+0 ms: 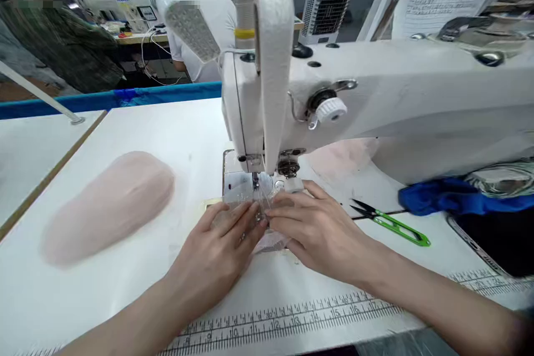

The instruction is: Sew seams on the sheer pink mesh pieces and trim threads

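Under the needle of a white sewing machine (375, 89), a thin see-through piece of fabric (273, 240) lies on the metal plate, much of it covered by fingers. My left hand (221, 253) rests on its left side, fingers stretched forward and slightly apart. From the right, my right hand (323, 225) lies on the same fabric with its fingers extended toward the needle. Both sets of fingertips are close to the presser foot (256, 181) and nearly meet. Neither hand visibly grips anything. My right thumb is mostly hidden.
A pale pink oval piece (112, 206) lies on the left; another pink piece (344, 157) sits behind the needle. Green thread snips (394, 225), blue cloth (442, 196) and a phone (496, 245) are on the right. A printed ruler (275, 322) runs along the front. People sit beyond the table.
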Demonstrator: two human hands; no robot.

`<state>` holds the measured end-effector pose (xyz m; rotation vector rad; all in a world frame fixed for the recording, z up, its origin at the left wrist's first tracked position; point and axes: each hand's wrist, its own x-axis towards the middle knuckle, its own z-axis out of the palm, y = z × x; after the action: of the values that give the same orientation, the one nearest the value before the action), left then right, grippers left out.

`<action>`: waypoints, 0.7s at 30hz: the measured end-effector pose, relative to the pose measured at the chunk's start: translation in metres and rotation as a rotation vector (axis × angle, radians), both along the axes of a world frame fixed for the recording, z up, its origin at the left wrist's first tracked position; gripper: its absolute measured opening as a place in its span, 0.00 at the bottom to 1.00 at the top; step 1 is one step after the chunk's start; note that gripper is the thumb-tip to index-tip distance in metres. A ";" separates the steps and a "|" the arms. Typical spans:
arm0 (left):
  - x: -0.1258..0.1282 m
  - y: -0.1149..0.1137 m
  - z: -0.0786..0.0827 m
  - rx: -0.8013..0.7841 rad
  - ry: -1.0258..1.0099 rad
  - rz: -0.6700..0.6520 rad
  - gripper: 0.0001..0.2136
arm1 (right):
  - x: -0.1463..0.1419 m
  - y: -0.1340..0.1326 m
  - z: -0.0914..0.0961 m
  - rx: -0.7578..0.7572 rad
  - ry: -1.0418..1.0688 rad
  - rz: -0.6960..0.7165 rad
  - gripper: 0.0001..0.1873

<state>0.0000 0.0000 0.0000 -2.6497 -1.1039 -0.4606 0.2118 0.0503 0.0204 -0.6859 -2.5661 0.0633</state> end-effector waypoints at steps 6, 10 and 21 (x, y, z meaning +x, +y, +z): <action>0.001 0.002 0.000 -0.021 -0.036 0.008 0.16 | 0.001 0.000 -0.002 0.013 -0.021 -0.001 0.14; -0.001 0.004 -0.001 -0.019 -0.051 0.001 0.16 | 0.000 0.002 -0.005 0.027 -0.004 -0.007 0.14; -0.005 0.023 -0.001 0.018 -0.007 0.014 0.16 | -0.004 0.016 -0.017 0.153 0.027 -0.043 0.12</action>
<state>-0.0051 0.0228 -0.0013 -2.6257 -1.1146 -0.4755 0.2082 0.0666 0.0039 -0.6769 -2.4980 -0.1350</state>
